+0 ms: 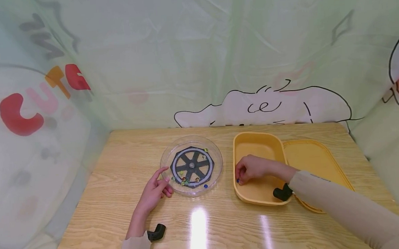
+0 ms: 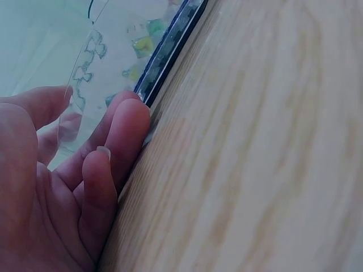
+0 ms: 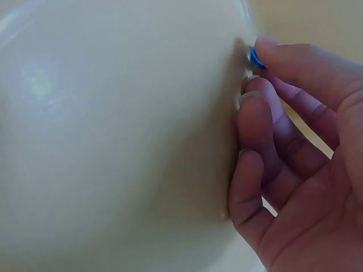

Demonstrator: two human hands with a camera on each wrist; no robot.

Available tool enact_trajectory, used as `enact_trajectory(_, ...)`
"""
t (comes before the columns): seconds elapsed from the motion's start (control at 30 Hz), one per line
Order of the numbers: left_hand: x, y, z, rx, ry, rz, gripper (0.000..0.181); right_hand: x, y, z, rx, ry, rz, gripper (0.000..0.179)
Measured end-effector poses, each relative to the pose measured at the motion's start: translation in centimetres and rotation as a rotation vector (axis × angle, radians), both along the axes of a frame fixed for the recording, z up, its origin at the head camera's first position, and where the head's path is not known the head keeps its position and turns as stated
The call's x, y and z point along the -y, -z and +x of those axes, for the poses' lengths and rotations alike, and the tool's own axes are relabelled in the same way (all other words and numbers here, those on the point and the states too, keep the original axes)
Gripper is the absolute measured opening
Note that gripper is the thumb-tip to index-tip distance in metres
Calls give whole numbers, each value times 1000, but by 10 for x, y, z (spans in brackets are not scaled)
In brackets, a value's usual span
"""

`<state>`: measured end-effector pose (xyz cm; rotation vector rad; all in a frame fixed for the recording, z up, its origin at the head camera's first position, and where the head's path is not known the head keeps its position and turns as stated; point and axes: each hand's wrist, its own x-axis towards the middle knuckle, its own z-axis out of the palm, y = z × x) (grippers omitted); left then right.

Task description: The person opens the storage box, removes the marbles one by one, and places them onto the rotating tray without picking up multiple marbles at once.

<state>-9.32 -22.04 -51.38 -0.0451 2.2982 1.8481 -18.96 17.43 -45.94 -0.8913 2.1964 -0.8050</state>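
Observation:
A round clear plastic dish (image 1: 218, 153) holds several glass marbles, among them a blue marble (image 1: 205, 186) near its front rim. At the dish's left edge, my left hand (image 1: 152, 192) grips the rim, with the see-through wall (image 2: 85, 62) between its fingers. My right hand (image 1: 254, 167) reaches down into a yellow-orange tub (image 1: 262, 200), at its left inner wall. Thumb and fingertips there pinch a blue glass marble (image 3: 257, 58), close to the tub's bottom. Part of that marble is hidden by the thumb.
A dark spoked wheel pattern (image 1: 192, 165) shows within the dish's outline. To the tub's right lies a flat yellow lid (image 1: 309, 160), partly under the right sleeve. All stand on a wood-grain table (image 1: 120, 162), with a printed curtain (image 1: 149, 67) behind it.

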Motion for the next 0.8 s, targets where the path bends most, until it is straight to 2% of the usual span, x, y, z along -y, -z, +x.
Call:
enact_trajectory(0.57, 0, 1, -1, 5, 10, 7, 43, -9, -15, 4, 50, 33, -60, 9)
enact_trajectory(0.73, 1, 2, -1, 16, 9, 11, 44, -11, -28, 5, -14, 70, -91, 6)
enact_trajectory(0.8, 0, -6, 0, 27, 7, 2, 45, -10, -36, 5, -52, 90, -103, 8)
